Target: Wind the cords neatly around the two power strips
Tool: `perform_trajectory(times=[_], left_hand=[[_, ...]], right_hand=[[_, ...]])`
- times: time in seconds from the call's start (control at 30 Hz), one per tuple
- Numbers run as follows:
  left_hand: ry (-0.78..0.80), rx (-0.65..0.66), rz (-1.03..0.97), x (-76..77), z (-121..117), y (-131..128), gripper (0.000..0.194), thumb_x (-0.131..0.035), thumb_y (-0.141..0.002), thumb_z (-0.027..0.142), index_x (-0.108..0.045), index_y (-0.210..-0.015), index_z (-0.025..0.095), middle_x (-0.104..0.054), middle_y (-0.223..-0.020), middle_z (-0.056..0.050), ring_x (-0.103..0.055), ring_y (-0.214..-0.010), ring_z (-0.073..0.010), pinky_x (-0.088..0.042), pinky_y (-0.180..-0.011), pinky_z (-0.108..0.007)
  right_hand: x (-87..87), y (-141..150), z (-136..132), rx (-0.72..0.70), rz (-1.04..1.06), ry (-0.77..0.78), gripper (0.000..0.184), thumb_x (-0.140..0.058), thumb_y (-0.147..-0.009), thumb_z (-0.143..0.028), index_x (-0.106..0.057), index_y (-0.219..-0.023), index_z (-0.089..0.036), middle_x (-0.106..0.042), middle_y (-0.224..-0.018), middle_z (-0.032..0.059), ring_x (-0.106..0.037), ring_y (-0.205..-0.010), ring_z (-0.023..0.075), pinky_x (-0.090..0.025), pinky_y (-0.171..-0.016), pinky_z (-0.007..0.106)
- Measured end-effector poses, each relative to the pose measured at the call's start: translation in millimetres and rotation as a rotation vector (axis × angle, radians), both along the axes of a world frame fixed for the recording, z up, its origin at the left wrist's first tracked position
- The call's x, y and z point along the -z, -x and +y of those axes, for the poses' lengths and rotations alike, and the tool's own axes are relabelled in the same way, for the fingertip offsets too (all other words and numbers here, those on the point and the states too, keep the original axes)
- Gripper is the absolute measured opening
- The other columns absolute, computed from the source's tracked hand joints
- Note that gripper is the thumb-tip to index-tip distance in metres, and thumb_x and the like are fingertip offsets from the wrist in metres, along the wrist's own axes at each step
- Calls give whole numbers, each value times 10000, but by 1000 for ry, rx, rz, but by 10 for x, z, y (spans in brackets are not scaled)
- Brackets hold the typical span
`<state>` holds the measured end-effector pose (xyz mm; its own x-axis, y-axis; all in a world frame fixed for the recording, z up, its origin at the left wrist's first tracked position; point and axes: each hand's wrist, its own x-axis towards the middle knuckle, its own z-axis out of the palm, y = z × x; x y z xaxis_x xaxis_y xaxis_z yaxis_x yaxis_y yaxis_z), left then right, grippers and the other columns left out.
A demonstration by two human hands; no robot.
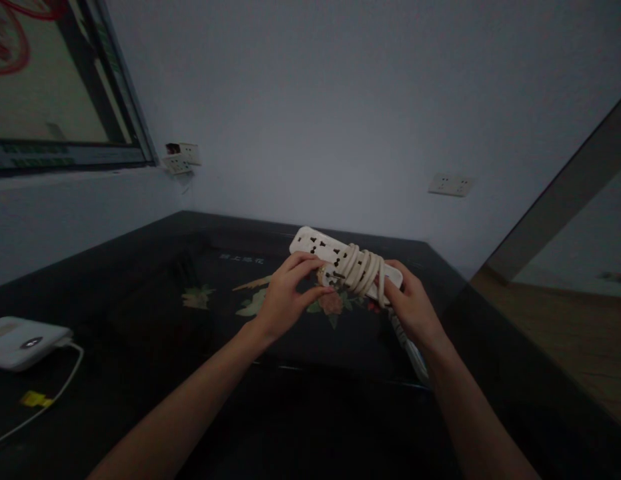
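Note:
A white power strip is held up over the dark table, tilted so its left end is higher. Its pale cord is wound several times around the right half. My right hand grips the right end, thumb on top of the strip. Under the strip's lower edge, the plug at the cord's end shows its metal pins. My left hand pinches the plug between thumb and fingers, with the fingertips close against the strip's edge.
The glossy black table has painted flowers. At left lies a white power bank with a white cable and a yellow tag. Another pale item lies beneath my right wrist. Wall sockets are behind.

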<state>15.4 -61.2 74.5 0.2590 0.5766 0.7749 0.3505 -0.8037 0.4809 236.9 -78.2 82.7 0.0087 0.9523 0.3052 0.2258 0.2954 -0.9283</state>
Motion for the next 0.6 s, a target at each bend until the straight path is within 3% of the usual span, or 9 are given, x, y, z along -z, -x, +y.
perform_trajectory(times=[0.2,0.33,0.6], left_hand=[[-13,-51,-162,-17,28,-8,201,-722,-779,263,-626,-935,180,-620,-901,-28,-573,-831,-158,-478,-738,-289],[10,-61,-357,-1,93,38,276,-726,-771,227,-591,-1009,198,-626,-917,-14,-596,-831,-147,-496,-765,-291],[-215,-90,-87,-80,79,137,293,-734,-771,264,-606,-1021,179,-584,-839,-8,-567,-777,-134,-486,-693,-262]], right_hand=[[87,51,31,70,-4,-97,228,-578,-824,-352,-564,-996,-203,-581,-693,-18,-548,-509,134,-450,-458,261],[120,156,12,148,24,-187,234,-592,-811,-328,-568,-1008,-203,-596,-801,7,-565,-621,143,-466,-539,275],[104,247,-61,287,-47,-247,229,-581,-793,-301,-575,-985,-178,-598,-802,18,-558,-672,155,-465,-616,307]])
